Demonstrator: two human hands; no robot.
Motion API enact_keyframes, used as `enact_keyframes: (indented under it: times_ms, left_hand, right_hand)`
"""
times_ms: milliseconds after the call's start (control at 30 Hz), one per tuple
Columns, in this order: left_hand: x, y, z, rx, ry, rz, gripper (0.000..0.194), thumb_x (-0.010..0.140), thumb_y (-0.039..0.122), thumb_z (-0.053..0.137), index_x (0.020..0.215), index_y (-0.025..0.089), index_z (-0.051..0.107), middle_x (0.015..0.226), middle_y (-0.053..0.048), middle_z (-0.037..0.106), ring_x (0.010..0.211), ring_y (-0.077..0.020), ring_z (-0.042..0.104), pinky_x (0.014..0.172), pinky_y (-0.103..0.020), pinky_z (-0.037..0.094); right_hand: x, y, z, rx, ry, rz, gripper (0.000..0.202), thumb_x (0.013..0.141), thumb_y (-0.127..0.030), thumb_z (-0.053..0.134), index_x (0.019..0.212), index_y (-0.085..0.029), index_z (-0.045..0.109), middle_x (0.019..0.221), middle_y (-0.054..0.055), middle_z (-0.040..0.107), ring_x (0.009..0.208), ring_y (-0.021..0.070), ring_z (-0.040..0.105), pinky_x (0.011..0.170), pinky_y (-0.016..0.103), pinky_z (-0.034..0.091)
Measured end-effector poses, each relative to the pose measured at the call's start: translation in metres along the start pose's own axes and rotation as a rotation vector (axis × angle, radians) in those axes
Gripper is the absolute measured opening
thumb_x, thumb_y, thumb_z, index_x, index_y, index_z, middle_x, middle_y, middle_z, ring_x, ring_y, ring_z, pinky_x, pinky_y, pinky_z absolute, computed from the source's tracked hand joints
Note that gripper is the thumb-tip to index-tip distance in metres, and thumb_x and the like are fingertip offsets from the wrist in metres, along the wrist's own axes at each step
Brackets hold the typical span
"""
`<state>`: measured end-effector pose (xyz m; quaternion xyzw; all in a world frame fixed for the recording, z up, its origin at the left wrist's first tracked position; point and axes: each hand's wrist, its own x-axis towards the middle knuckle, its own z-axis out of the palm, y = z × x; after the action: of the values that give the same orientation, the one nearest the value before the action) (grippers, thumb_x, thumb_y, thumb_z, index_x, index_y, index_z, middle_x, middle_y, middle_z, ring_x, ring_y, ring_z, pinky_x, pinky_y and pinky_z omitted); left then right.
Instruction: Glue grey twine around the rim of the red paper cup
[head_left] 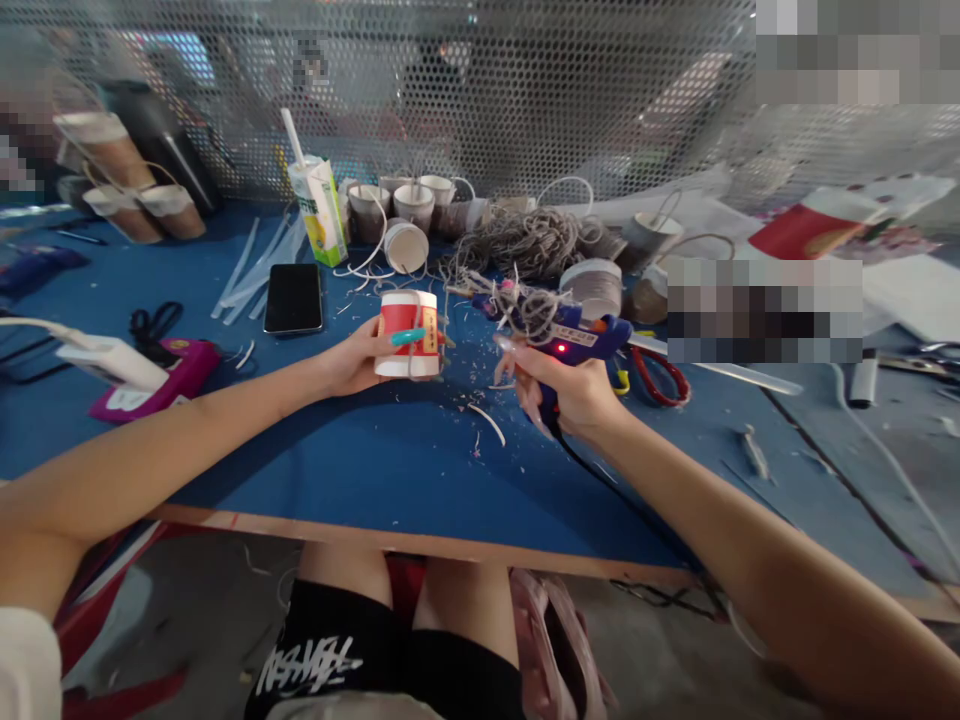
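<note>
My left hand [366, 358] is wrapped round a red and white paper cup [397, 360], thumb across its front. A strand of grey cord runs down the cup's side. In my right hand [566, 385] is a blue hot glue gun [581, 340] with a red light lit. Its nozzle points left towards the cup, apart from it, and strands of grey cord lie around its front. Behind the glue gun a tangled heap of grey cord [532, 245] spreads over the blue table [420, 450]. White scraps litter the surface between my hands.
Several cord-wrapped cups [412, 205] line the mesh screen [480, 110], beside a drink carton [319, 215]. A phone [293, 298], clear glue sticks [251, 270] and a magenta power strip [184, 375] lie left. Red-handled scissors [664, 385] lie right; the gun's black cable [600, 485] runs towards the front edge.
</note>
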<state>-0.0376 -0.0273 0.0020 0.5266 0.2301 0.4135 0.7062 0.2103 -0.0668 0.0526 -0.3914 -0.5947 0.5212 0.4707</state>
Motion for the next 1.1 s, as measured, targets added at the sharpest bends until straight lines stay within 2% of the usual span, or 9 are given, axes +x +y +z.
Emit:
enact_keyframes:
  times_ms: [167,267,433,567,833,967,1100]
  left_hand:
    - [0.000,0.002,0.009,0.047,-0.015,0.032,0.059,0.061,0.040,0.091,0.112,0.020,0.068,0.112,-0.010,0.077,0.105,-0.0299,0.074,0.095,-0.045,0.060]
    - [-0.002,0.003,0.011,0.069,-0.007,0.024,0.057,0.062,0.037,0.092,0.111,0.020,0.069,0.109,-0.009,0.078,0.104,-0.0286,0.075,0.097,-0.045,0.059]
    - [-0.004,0.000,0.007,0.125,0.025,0.017,0.061,0.061,0.036,0.093,0.113,0.019,0.066,0.110,-0.011,0.077,0.105,-0.0296,0.074,0.098,-0.047,0.058]
    - [-0.004,-0.002,0.003,0.186,0.009,0.022,0.063,0.063,0.037,0.091,0.117,0.019,0.064,0.116,-0.012,0.075,0.111,-0.0322,0.072,0.102,-0.052,0.055]
    - [-0.004,-0.002,0.005,0.166,0.002,0.020,0.064,0.062,0.037,0.092,0.117,0.019,0.064,0.116,-0.012,0.075,0.111,-0.0327,0.072,0.102,-0.053,0.055]
    - [-0.004,-0.002,0.006,0.119,0.022,0.005,0.059,0.060,0.033,0.094,0.110,0.021,0.066,0.110,-0.008,0.076,0.105,-0.0281,0.074,0.100,-0.048,0.056]
    - [-0.004,-0.001,0.007,0.104,0.002,0.009,0.060,0.060,0.034,0.094,0.111,0.020,0.066,0.110,-0.009,0.077,0.104,-0.0289,0.074,0.098,-0.048,0.057]
  right_hand:
    - [0.001,0.003,-0.002,-0.087,-0.049,-0.012,0.052,0.073,-0.056,0.079,0.043,-0.022,0.055,0.032,-0.002,0.045,0.026,0.0116,0.044,0.028,0.028,0.039]
    - [0.001,0.006,-0.003,-0.126,-0.061,-0.020,0.051,0.075,-0.058,0.078,0.045,-0.021,0.059,0.032,-0.003,0.045,0.026,0.0114,0.044,0.028,0.028,0.038]
    - [0.000,0.011,-0.005,-0.170,-0.061,-0.027,0.054,0.074,-0.057,0.080,0.042,-0.022,0.053,0.033,-0.001,0.048,0.027,0.0115,0.044,0.029,0.028,0.040]
    - [-0.001,0.011,-0.006,-0.193,-0.089,-0.018,0.053,0.078,-0.055,0.076,0.043,-0.023,0.053,0.034,-0.001,0.048,0.029,0.0114,0.045,0.028,0.028,0.040]
    - [-0.001,0.008,-0.005,-0.205,-0.094,0.001,0.048,0.080,-0.048,0.076,0.046,-0.022,0.054,0.034,-0.002,0.048,0.028,0.0113,0.045,0.029,0.027,0.041]
    - [-0.001,0.008,-0.004,-0.215,-0.094,0.013,0.049,0.079,-0.050,0.077,0.047,-0.022,0.054,0.035,-0.002,0.048,0.028,0.0120,0.046,0.028,0.027,0.043]
    - [0.000,0.009,-0.005,-0.225,-0.125,0.003,0.051,0.080,-0.054,0.076,0.046,-0.022,0.055,0.037,-0.002,0.049,0.027,0.0120,0.046,0.027,0.029,0.044]
